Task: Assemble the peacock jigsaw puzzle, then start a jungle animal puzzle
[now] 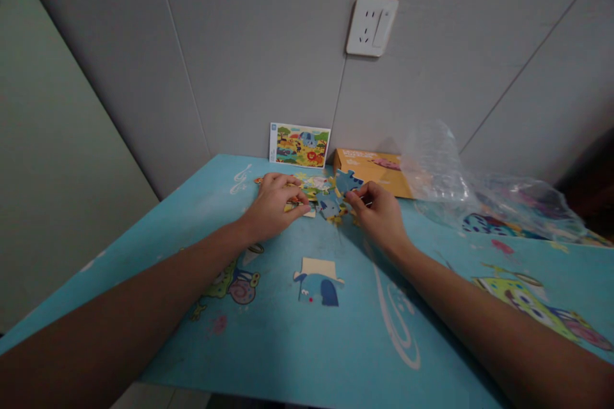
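Observation:
A heap of colourful jigsaw pieces (326, 199) lies near the far edge of a blue cartoon-printed table (288, 345). My left hand (274, 206) rests on the left side of the heap, fingers curled down onto the pieces. My right hand (378, 211) is at the heap's right side and pinches a blue puzzle piece (348, 181) that is tilted up. A joined group of blue and cream pieces (318, 281) lies alone nearer to me, between my forearms.
A picture card of the puzzle (299, 146) leans against the grey wall. An orange box (371, 169) lies beside it, with a crumpled clear plastic bag (460, 185) to its right. A wall socket (371, 25) is above.

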Demonstrator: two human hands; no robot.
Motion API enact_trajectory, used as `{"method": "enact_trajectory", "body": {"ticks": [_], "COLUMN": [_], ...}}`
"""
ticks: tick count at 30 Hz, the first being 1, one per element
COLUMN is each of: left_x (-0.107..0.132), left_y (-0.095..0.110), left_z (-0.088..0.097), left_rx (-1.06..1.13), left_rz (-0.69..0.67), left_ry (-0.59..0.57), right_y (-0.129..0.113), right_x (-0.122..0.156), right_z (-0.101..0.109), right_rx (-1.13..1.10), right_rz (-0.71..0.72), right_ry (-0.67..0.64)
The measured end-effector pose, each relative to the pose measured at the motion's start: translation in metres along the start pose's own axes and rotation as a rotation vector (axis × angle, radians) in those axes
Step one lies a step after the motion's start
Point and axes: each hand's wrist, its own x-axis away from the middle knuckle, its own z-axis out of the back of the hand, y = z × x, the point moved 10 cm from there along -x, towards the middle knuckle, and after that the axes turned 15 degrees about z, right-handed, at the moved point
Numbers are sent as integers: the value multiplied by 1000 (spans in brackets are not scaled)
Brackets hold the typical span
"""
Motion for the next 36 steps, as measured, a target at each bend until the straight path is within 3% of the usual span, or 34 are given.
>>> {"method": "enact_trajectory", "body": {"ticks": [8,11,18,23,27,30,36], "left_x": [-1,-1,5,9,4,2,5], "left_y": [-2,0,12,22,5,0,11], "left_z": [0,-1,14,25,31,29,30], "left_rx": [5,7,238,227,231,239,235], "left_rz": [2,-12,-34,-123,3,42,-21], "left_ry": [-4,-11,6,56,132,141,108], "right_y": [0,-4,-32,-55,-85,-94,-73], "right_x": [0,0,9,21,44,56,49], "right_z": [25,25,-25,-39,-54,-57,-52], "right_rx": [-126,-227,-393,-141,66,142,197], "right_rz": [41,79,143,222,478,557,454], "right_ry": [271,297,-135,-415,-737,-836,-928]}}
